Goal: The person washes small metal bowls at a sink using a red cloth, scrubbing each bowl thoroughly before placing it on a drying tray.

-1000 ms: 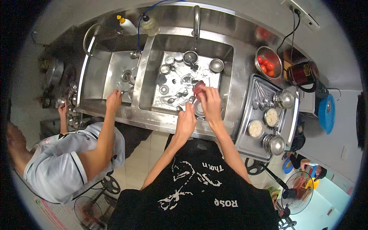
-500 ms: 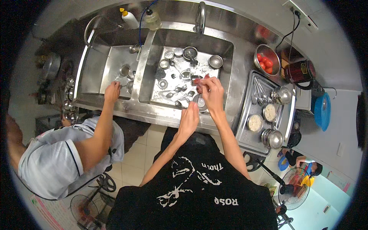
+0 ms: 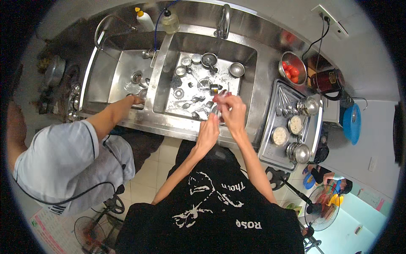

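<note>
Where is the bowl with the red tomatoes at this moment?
In the head view, the bowl stands on the counter right of the sink, beyond the tray and left of the dark red kettle.

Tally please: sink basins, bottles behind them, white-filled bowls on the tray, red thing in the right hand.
Sink basins: 2
Bottles: 2
White-filled bowls: 2
Red thing: 1
Total: 7
</note>
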The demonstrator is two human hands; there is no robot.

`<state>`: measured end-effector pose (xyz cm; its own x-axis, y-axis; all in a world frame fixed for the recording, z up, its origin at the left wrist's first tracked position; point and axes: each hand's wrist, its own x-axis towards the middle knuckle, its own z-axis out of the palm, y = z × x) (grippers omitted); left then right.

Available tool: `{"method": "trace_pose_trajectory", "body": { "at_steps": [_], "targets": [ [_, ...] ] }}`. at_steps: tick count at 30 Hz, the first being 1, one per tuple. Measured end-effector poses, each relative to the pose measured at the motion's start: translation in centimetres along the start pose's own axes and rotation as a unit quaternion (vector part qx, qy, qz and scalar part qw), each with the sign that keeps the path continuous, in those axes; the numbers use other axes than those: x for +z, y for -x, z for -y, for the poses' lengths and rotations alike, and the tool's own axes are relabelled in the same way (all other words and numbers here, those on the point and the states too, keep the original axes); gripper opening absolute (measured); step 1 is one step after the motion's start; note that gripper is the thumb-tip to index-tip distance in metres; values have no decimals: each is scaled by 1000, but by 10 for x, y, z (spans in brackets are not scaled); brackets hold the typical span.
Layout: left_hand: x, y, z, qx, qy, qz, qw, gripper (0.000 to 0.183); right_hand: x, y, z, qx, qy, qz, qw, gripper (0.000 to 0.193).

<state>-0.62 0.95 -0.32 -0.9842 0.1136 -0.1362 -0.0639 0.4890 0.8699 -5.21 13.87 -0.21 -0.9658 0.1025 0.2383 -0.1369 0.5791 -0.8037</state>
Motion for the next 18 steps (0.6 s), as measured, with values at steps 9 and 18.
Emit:
{"method": "trace_pose_trajectory", "body": {
  "at_steps": [9, 18],
  "targets": [
    [-9, -9, 5, 24, 55, -30, 998, 31, -6, 16, 42, 49, -52, 53, 996, 18],
    [-4, 14, 5, 37, 26, -6, 999, 22, -13, -31, -16, -103, 107, -70, 986, 22]
  ]
}}
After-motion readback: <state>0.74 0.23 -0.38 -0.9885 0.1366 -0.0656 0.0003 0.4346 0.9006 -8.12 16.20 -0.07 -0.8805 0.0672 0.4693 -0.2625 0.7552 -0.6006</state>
